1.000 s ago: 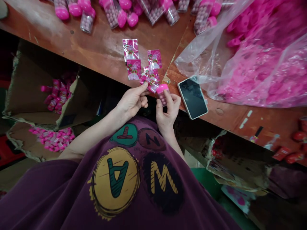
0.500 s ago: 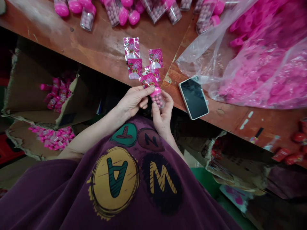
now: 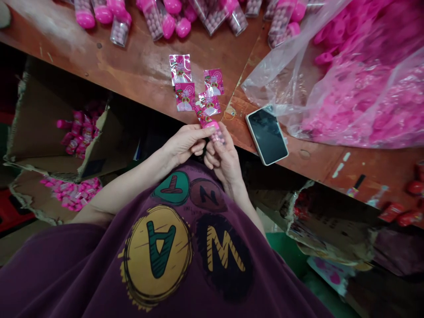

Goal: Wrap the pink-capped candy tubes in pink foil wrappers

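Holding the pink-capped bottle point(image 3: 216, 135) just toward twelve o'clock from centre in closed fingers of the right hand point(image 3: 226, 160), seemingly to steady it while pinching its cap end with the left hand point(image 3: 188, 141), near sachets point(image 3: 184, 97) laid within easy reach at eleven o'clock.

Dim and muted overall, brightest along the worktop point(image 3: 142, 75). Washes out to a pale glare on the wood at upper left, glints white off the glossy sachets point(image 3: 180, 66), and spreads a milky sheen over the clear plastic bag point(image 3: 271, 88). Drops to near-black beneath the worktop — gloomy, too, inside the cardboard box point(image 3: 39, 123) at left. Stretches wide-angle toward the margins, softer at far right; slightly smeared at the small jar point(image 3: 217, 136) — yet legible on the shirt print point(image 3: 142, 251).
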Motion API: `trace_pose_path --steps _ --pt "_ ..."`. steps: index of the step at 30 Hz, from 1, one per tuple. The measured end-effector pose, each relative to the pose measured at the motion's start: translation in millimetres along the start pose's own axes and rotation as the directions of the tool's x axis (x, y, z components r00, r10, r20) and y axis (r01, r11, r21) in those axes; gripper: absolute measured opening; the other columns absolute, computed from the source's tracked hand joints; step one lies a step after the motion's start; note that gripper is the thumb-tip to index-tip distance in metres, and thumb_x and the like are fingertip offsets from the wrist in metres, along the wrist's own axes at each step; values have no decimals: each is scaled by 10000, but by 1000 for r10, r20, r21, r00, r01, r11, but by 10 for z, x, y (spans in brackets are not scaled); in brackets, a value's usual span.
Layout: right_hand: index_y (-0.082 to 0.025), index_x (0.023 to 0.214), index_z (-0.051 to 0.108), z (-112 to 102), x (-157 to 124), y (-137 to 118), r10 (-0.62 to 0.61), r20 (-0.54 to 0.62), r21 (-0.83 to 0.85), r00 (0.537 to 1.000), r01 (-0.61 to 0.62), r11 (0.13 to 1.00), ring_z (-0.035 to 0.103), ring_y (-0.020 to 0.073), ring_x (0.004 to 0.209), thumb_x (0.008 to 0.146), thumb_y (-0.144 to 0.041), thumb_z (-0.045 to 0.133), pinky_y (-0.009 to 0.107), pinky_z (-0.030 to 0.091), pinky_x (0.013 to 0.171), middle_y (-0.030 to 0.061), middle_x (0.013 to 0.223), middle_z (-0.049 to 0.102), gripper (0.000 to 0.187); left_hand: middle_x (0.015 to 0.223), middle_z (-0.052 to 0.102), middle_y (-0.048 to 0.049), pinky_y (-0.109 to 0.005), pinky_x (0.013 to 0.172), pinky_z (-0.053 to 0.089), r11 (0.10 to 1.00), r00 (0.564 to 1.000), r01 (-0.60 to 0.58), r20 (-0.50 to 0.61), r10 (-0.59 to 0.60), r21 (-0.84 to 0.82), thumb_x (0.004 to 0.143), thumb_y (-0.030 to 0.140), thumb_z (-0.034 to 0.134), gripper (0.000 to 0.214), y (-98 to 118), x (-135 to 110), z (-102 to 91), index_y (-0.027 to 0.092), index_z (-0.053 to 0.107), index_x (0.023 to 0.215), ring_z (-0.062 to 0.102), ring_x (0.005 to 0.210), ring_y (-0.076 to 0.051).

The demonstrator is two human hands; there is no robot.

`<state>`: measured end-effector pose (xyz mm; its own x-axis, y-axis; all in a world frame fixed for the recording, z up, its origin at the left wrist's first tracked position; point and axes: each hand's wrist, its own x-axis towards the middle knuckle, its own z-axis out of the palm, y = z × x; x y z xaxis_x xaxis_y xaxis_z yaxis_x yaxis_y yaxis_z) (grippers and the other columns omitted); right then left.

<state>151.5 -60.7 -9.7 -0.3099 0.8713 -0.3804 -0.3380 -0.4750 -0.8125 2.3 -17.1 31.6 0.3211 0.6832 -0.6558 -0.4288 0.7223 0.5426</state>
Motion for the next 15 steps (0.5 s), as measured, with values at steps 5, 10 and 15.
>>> trace_pose_path --steps 5,10,15 --pt "-336 1664 323 7 27 180 -265 -124 -445 956 186 876 712 214 1048 1021 -605 605 345 640 801 89 1246 674 752 468 473 66 -174 384 243 1000 1000 -4 -30 3 -19 1093 216 614 374 -45 8 10 132 609 729 301 324 -14" --pt "-365 1654 338 50 27 129 -102 -113 -262 988 70 963 621 142 680 1027 -542 628 277 556 551 16 968 661 713 584 595 33 -164 383 231 998 997 61 -36 -62 -33 1052 270 705 287 -44 -17 -34 123 650 812 319 341 3" --pt "-380 1645 350 117 -14 -3 31 -64 -3 997 -31 1000 291 73 458 993 -483 709 207 339 399 -89 707 485 751 511 474 81 -158 387 231 997 997 -21 -81 15 -74 1059 295 697 379 -24 12 -77 135 590 733 280 337 7"
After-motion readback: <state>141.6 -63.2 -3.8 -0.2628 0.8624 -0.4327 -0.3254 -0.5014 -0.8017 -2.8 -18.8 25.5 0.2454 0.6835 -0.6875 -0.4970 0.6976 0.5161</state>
